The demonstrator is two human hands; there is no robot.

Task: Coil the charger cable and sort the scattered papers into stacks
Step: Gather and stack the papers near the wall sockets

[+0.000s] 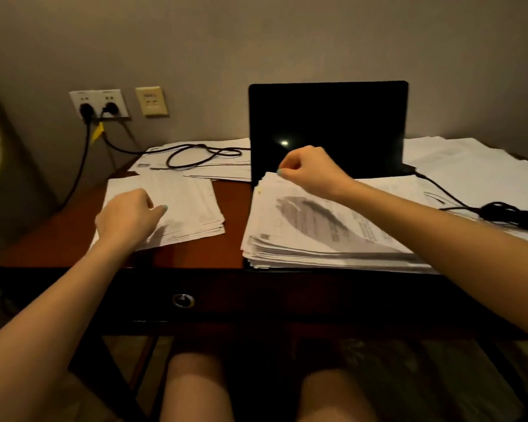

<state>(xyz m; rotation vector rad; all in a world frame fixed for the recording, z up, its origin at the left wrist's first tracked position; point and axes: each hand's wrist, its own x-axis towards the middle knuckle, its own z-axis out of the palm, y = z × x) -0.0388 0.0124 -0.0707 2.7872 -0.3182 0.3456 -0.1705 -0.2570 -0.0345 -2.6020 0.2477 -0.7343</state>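
Both forearms are stretched forward over the tabletop (234, 208). The left hand (128, 215) is laid knuckles-up on the left stack (192, 202) of papers, thumb pressed flat on the top sheet. Its fingers are curled under and hidden, so it cannot be told whether a sheet is grasped. The right hand (313, 173) is raised at the far corner of the thick stack (317, 236), where the top sheets are pinched between thumb and curled fingers. That stack lies directly before the dark screen of the open laptop (326, 123).

The charger cable (508, 213) is led from the laptop's right side to a tangled bundle lying on loose papers (470, 162) at the right. A closed drawer (256, 296) with a ring pull is seen under the front edge.
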